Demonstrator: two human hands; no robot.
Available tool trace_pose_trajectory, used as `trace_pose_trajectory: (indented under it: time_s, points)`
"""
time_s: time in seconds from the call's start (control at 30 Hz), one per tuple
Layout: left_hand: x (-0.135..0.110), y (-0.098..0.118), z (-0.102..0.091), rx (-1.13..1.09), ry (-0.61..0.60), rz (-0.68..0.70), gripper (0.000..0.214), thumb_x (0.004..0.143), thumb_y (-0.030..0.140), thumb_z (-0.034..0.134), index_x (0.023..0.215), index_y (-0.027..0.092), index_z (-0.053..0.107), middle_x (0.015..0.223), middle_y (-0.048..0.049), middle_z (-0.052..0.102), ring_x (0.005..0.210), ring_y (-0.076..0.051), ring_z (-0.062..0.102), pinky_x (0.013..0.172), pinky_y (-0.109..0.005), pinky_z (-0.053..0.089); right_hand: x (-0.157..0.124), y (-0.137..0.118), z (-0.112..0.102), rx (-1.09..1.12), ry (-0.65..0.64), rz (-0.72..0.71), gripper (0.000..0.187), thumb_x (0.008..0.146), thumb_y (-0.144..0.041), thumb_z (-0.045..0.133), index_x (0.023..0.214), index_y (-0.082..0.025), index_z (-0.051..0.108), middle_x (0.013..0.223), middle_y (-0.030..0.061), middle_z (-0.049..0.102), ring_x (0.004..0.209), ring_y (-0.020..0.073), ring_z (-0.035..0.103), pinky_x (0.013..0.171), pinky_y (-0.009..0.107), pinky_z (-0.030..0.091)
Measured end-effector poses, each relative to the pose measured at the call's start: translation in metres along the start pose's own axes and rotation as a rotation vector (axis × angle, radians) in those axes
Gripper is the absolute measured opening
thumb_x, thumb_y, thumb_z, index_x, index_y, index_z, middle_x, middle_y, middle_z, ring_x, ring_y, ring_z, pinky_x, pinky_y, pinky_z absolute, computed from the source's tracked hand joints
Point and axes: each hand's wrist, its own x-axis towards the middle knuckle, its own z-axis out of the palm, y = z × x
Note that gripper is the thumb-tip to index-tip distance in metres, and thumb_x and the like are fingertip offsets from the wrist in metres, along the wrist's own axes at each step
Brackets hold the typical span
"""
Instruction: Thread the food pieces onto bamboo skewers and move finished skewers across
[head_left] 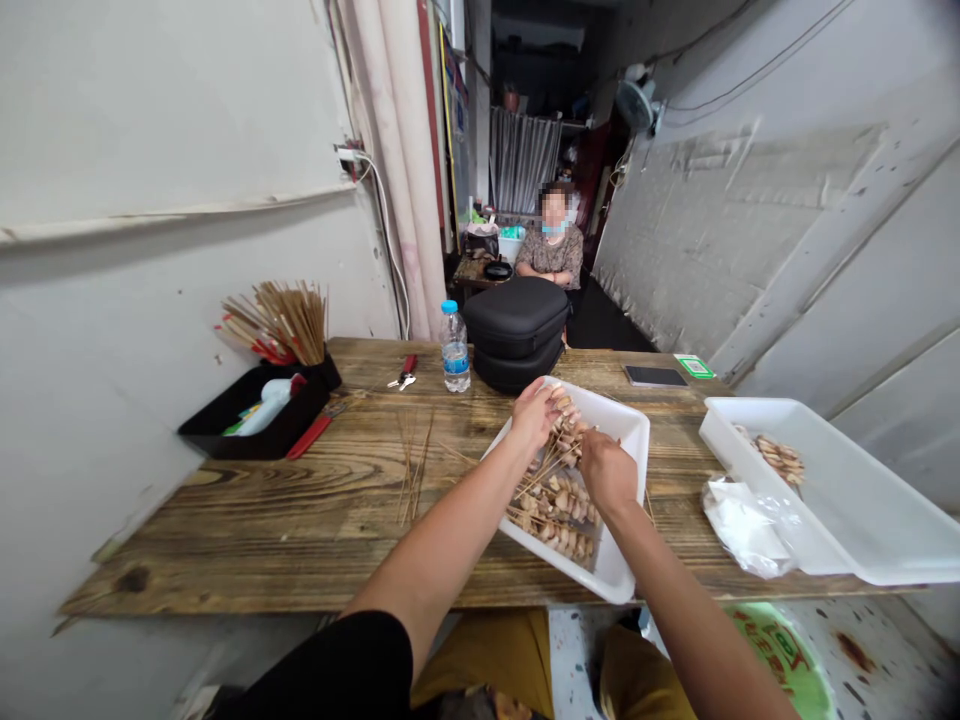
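A white tray (611,580) sits tilted on the wooden table (300,500) and holds several wooden skewers (559,505) loaded with brown food pieces. My left hand (534,410) is over the tray's far end, its fingers closed on the food end of a skewer. My right hand (606,470) is just right of it, closed around the stick ends of skewers in the tray. Loose bare skewer sticks (414,468) lie on the table to the left of the tray.
A second white tray (862,520) with a few food pieces and a plastic bag (746,525) is at the right. A black bin (259,410) with upright sticks, red-handled tool, keys, water bottle (454,348), black case (516,330) and phone stand further back. A seated person (553,250) faces me beyond.
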Motion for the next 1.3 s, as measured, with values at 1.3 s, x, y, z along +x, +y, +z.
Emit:
trace_pose_trajectory:
  time_s: [1.3]
  points:
    - [-0.017, -0.009, -0.015, 1.677, -0.326, 0.438, 0.032, 0.08, 0.019, 0.048, 0.105, 0.018, 0.068, 0.096, -0.0059, 0.072, 0.086, -0.018, 0.065, 0.08, -0.025, 0.046, -0.024, 0.313, -0.04, 0.042, -0.006, 0.71, 0.038, 0.091, -0.033, 0.038, 0.112, -0.019, 0.067, 0.106, 0.0106, 0.068, 0.092, 0.0207, 0.062, 0.068, 0.026, 0.039]
